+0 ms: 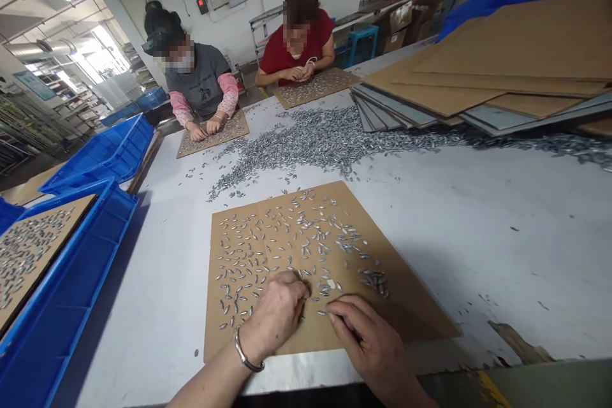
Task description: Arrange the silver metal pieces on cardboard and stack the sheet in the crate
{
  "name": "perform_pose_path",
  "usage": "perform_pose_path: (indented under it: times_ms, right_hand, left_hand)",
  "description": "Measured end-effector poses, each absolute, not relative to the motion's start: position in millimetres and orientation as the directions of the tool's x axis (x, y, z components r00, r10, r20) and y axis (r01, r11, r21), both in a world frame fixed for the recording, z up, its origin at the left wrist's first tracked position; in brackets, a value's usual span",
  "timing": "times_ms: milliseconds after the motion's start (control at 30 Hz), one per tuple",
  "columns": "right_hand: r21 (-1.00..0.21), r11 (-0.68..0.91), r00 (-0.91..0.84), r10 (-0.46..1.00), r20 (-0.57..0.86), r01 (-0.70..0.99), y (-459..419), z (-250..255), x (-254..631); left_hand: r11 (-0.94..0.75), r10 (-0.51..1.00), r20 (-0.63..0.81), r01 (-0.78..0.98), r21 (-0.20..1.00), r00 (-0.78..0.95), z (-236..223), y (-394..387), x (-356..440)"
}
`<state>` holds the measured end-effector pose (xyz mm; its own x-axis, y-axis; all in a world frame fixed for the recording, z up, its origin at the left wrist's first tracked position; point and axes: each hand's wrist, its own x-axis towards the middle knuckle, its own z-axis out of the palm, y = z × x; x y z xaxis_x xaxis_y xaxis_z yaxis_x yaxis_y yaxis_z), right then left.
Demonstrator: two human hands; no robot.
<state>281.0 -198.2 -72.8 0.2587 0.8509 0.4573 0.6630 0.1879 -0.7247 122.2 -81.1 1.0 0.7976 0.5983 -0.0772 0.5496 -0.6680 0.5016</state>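
A brown cardboard sheet point(296, 255) lies in front of me, with many small silver spindle-shaped metal pieces point(275, 244) spread over it. My left hand point(280, 306), a bracelet point(246, 352) at its wrist, rests over the sheet's lower middle with curled fingers; whatever they hold is hidden. Close by on the right, my right hand point(366, 338) has thumb and forefinger pinched together at the end of one small metal piece point(322, 313). A tight cluster of metal pieces point(375, 280) lies just above that hand. One pale flat bit point(331, 284) sits between the hands.
A long heap of metal pieces point(306, 140) crosses the white table point(454, 217). Stacked cardboard sheets point(516, 44) stand at right. Blue crates point(90, 268) line the left, one carrying a covered sheet point(33, 248). Across the table, two people point(198, 76) work at other sheets point(315, 88).
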Motion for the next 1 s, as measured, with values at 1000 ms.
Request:
perform_pose_path:
  times_ms: [1000]
  right_hand:
    - [-0.541, 0.052, 0.253, 0.844, 0.473, 0.839, -199.3, -72.6, 293.8]
  left_hand:
    - [-0.495, 0.807, 0.038, 0.640, 0.588, 0.589, 3.3, -78.7, 52.6]
